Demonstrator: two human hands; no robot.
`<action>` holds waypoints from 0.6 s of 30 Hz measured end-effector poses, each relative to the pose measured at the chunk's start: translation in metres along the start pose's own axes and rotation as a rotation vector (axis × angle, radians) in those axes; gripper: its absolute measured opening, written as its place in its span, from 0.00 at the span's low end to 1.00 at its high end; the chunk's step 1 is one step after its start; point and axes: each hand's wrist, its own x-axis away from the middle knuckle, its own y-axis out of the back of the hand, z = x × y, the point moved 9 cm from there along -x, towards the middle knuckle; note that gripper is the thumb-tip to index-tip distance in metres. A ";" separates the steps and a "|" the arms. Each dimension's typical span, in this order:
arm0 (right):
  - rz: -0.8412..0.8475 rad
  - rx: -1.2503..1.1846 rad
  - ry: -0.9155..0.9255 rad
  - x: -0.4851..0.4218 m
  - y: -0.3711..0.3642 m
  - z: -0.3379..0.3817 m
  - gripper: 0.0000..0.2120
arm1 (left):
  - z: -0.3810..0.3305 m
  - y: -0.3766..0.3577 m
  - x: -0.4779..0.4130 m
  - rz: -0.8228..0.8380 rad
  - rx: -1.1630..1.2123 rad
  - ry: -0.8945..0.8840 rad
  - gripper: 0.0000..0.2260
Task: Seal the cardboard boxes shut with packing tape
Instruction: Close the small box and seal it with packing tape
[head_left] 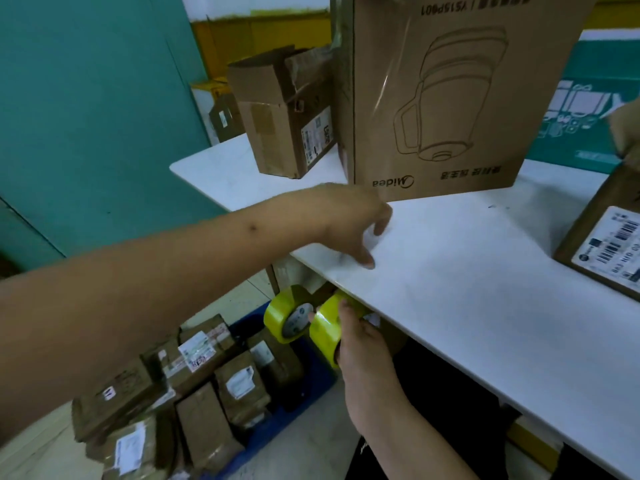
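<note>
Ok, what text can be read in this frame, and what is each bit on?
"Midea": upside down, low on the big cardboard box.
"YS15P901", roughly: upside down, near that box's top.
Chinese characters on that box: too blurred.
Labels on the right box, the rear box and the floor parcels: too small to read.
Print on the left tape roll: blurred.

A tall box [433, 98], printed upside down with an appliance outline, is stood upright at 12 o'clock. A smaller box [284, 116] with raised, torn flaps is set just beside it at 11 o'clock, and a labelled box [602, 244] is cut off at 3 o'clock. At 6 o'clock a yellow tape roll [289, 318] is seen beside a second roll [327, 327], which is gripped by the right hand [363, 344].
</note>
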 end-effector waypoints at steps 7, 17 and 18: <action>0.069 0.131 0.001 0.006 -0.002 0.008 0.18 | 0.019 -0.044 0.021 -0.082 0.512 -0.085 0.25; -0.191 1.313 1.150 0.087 -0.023 0.085 0.10 | 0.024 -0.042 0.025 -0.400 0.560 -0.041 0.16; -0.235 1.387 1.114 0.076 -0.022 0.091 0.15 | 0.024 -0.040 0.026 -0.425 0.569 -0.040 0.16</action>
